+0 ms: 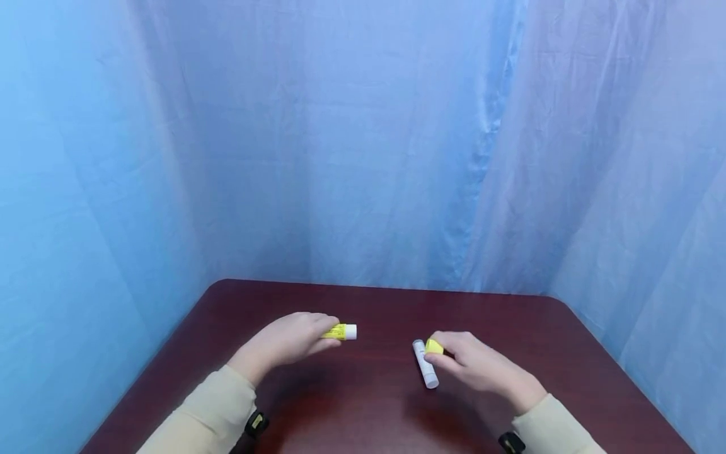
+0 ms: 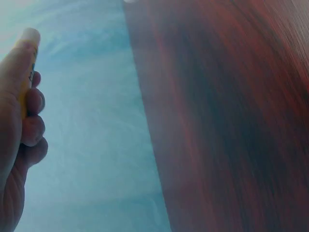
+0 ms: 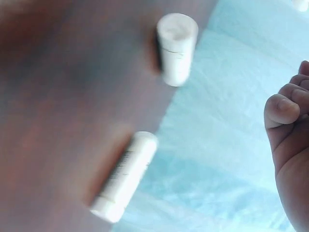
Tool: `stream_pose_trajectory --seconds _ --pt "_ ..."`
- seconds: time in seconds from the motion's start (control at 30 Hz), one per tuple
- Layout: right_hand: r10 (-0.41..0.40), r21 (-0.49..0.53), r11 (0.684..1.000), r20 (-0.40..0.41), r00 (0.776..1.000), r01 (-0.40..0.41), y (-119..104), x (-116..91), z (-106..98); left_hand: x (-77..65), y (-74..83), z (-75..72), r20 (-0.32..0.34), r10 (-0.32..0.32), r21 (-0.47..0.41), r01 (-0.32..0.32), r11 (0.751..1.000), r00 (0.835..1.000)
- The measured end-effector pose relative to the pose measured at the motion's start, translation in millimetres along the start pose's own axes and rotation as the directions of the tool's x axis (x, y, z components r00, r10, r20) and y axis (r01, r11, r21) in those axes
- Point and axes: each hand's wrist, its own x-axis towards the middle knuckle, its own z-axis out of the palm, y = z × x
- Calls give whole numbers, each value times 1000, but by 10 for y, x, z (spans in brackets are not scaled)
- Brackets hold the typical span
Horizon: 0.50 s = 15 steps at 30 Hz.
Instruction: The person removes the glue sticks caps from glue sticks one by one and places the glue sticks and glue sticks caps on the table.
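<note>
Left hand point(image 1: 289, 340) grips yellow, white-tipped tube point(image 1: 341, 331) over dark red-brown bench point(image 1: 363, 403); right hand point(image 1: 479, 364), well apart, pinches short yellow piece point(image 1: 434, 347) by white cylindrical tube point(image 1: 426, 371) lying there.

The head camera looks forward and down, wrist cameras closer, all sharing the table point(image 1: 374, 372)

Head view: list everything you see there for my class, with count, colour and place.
Table: one, dark red-brown, foreground
Curtains: count unclear, blue, behind the table and at both sides
White tube: one visible, white, lying on the table, right of centre
Yellow-labelled tube: one, yellow and white, in the left hand
Yellow object: one, yellow, partly hidden in the right hand
Wrist devices: two, black, lower foreground
Sleeves: two, cream, lower foreground
Hands: two, bare, over the table
</note>
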Motion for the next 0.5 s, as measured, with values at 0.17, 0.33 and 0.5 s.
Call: stream_pose_trajectory --seconds 0.17,0.33,0.5 --pt "-12 -16 1000 30 999 12 -9 76 -37 -22 16 -21 24 -6 -5 6 1000 1000" --pt "-5 5 1000 35 999 5 -43 105 8 -23 65 16 -16 3 16 -3 1000 1000" --pt "-28 67 997 4 1000 27 -75 112 25 -10 104 49 -73 72 44 -69 997 995"
